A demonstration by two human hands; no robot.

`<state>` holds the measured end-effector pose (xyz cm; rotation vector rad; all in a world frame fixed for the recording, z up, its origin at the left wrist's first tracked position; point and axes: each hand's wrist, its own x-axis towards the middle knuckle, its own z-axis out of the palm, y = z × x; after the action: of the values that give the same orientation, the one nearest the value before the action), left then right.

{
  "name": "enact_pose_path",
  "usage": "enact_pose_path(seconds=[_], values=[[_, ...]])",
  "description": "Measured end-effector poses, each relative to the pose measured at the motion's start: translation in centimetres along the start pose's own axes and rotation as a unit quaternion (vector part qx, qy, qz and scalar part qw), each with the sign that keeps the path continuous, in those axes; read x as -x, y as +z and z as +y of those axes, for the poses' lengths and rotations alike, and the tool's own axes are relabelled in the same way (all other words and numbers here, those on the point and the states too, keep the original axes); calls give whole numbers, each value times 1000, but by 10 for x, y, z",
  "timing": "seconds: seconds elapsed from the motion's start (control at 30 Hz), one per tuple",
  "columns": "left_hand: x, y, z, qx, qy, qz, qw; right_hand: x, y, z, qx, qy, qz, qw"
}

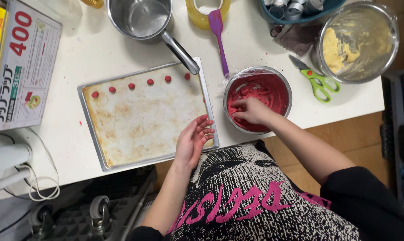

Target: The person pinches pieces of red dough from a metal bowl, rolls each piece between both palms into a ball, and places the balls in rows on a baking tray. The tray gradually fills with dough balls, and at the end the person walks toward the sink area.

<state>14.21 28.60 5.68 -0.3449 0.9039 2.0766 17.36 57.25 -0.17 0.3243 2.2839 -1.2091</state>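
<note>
My right hand [251,110] reaches into a metal bowl [280,79] of red dough [268,91], fingers pinching at the dough. My left hand [194,140] hovers open, palm up, over the near right corner of a stained metal baking tray [139,120]. A row of several small red dough balls [131,86] lines the tray's far edge. The fingertips of both hands are stained red.
A saucepan [141,18] stands behind the tray, its handle [180,52] over the tray's far right corner. A purple spatula [219,38], green scissors [317,82], a bowl of yellow dough [356,42] and a cling-film box [21,67] sit around. The table edge runs close to my body.
</note>
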Motion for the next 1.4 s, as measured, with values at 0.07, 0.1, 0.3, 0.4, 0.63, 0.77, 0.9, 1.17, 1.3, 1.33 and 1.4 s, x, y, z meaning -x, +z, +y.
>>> enact_pose_path(seconds=[0.07, 0.1, 0.3, 0.4, 0.63, 0.77, 0.9, 1.17, 1.3, 1.33, 1.4], values=[[1, 2, -6, 8, 7, 9, 1000, -6, 4, 3, -47, 43, -16, 998], [2, 3, -9, 10, 12, 17, 1000, -9, 6, 3, -71, 65, -23, 995], [1, 9, -25, 24, 34, 29, 999, -17, 2, 4, -28, -23, -11, 999], [-3, 13, -29, 26, 47, 27, 998, -7, -16, 5, -102, -6, 5, 995], [-29, 32, -44, -4, 57, 50, 997, 47, -49, 6, -327, 0, 33, 944], [-56, 62, -58, -19, 18, 32, 999, 78, -42, -10, -324, -86, 68, 940], [-66, 87, -66, 163, -63, -113, 978, 104, -36, -43, -266, -147, 93, 948], [-69, 95, -65, 153, -124, -82, 977, 143, -52, -81, -28, -224, 196, 954], [-72, 90, -64, 166, -121, -93, 974, 142, -46, -68, -72, -227, 192, 952], [-73, 88, -64, 158, -130, -82, 975, 139, -44, -62, -105, -214, 187, 953], [-77, 83, -62, 143, -148, -50, 977, 132, -42, -49, -170, -188, 176, 951]])
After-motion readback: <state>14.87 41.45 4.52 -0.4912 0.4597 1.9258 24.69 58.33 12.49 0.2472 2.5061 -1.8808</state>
